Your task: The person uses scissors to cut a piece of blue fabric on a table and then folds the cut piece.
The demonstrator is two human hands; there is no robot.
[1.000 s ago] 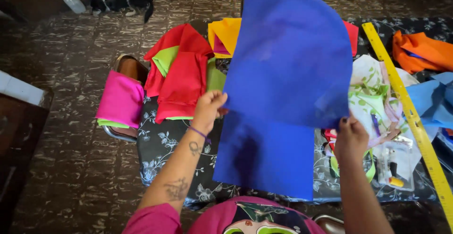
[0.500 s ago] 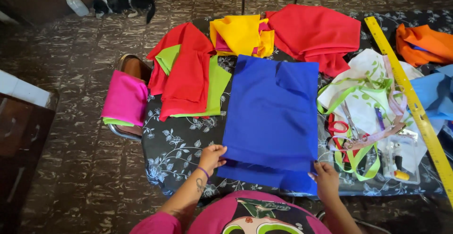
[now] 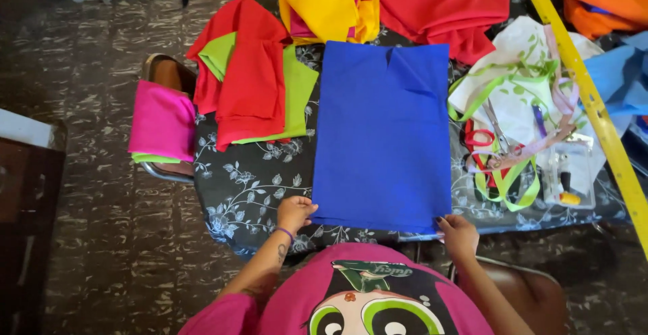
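Blue cloth (image 3: pixel 383 136) flat on the table (image 3: pixel 243 186), long side running away from the body, one far corner folded over. Left hand (image 3: pixel 295 212) pinching its near left corner; right hand (image 3: pixel 459 234) pinching the near right one. Beside it on the left, red cloth (image 3: pixel 246 78) over green (pink stack further out). Scissors (image 3: pixel 496 132) and ribbons to the right, yellow ruler (image 3: pixel 587 98) beyond.
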